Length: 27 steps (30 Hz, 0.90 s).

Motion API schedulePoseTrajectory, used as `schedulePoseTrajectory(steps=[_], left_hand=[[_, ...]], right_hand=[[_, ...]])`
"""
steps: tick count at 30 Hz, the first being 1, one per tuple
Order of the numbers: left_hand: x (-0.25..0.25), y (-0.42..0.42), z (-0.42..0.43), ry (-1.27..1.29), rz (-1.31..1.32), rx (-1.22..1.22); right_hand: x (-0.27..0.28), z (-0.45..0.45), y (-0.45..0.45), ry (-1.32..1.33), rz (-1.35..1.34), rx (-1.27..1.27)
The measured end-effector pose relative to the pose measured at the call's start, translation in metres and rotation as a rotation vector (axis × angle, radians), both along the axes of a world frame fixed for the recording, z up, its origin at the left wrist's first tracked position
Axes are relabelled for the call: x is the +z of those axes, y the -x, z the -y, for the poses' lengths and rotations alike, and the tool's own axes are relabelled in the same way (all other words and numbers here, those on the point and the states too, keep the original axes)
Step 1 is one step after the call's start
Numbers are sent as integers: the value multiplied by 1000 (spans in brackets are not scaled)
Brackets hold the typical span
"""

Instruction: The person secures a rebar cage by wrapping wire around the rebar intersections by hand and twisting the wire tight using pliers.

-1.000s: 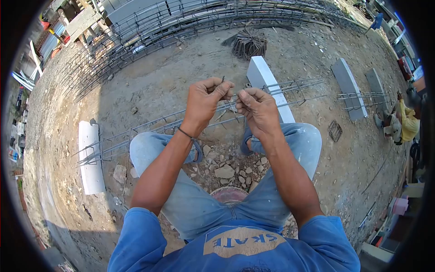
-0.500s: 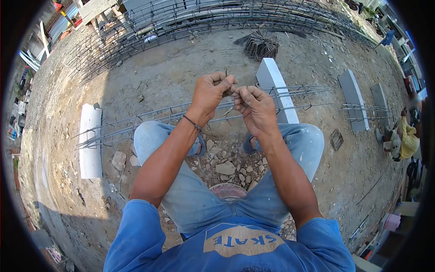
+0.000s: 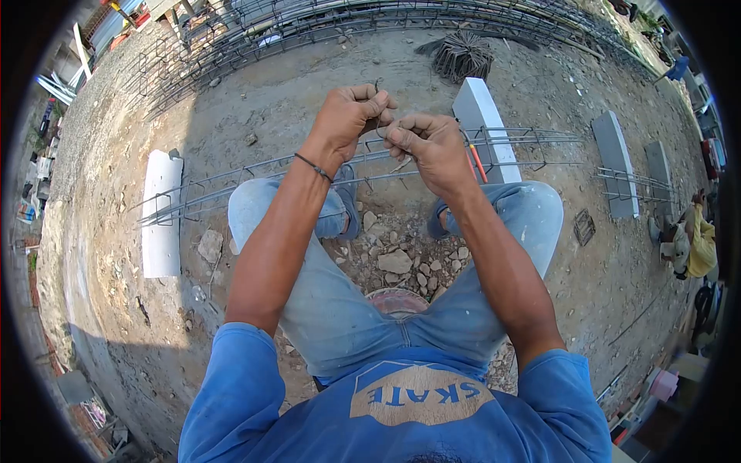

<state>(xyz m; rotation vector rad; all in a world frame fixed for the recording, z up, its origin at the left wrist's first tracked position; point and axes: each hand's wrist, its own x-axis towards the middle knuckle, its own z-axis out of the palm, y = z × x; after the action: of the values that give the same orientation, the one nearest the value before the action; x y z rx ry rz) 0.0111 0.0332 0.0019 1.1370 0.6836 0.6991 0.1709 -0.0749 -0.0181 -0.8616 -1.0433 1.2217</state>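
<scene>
My left hand (image 3: 351,116) is pinched closed on a thin dark wire (image 3: 377,84), whose end sticks up above the fingers. Close beside it, my right hand (image 3: 432,150) is closed too, thumb against fingers; what lies in that pinch is too small to make out. Both hands are raised over a long steel rebar cage (image 3: 255,171) that crosses in front of my knees. Just right of my right hand, a red-handled tool (image 3: 477,160) shows by the cage, partly hidden.
White blocks at left (image 3: 161,216) and right (image 3: 488,116) support the cage. Beyond lie a bundle of bent steel pieces (image 3: 463,58) and stacked rebar cages (image 3: 309,27). Stones (image 3: 395,261) lie between my feet. Another person in yellow (image 3: 700,243) is at far right.
My hands have shifted slightly up and left, still close together. The red-handled tool now shows beside my right hand. The whole view has moved a little.
</scene>
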Motion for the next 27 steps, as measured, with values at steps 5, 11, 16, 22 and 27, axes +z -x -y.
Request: schedulePoseTrajectory(steps=[5, 11, 16, 22, 27], left_hand=[[24, 43, 6, -124, 10, 128], [66, 72, 18, -227, -51, 188], [52, 86, 0, -231, -76, 208], [-35, 100, -13, 99, 125, 258], [-73, 119, -20, 260, 222, 336]], right_hand=[[45, -6, 22, 2, 163, 63], [63, -18, 43, 43, 19, 156], [46, -38, 60, 229, -238, 194], [21, -58, 77, 404, -77, 77], [13, -75, 102, 362, 92, 158]])
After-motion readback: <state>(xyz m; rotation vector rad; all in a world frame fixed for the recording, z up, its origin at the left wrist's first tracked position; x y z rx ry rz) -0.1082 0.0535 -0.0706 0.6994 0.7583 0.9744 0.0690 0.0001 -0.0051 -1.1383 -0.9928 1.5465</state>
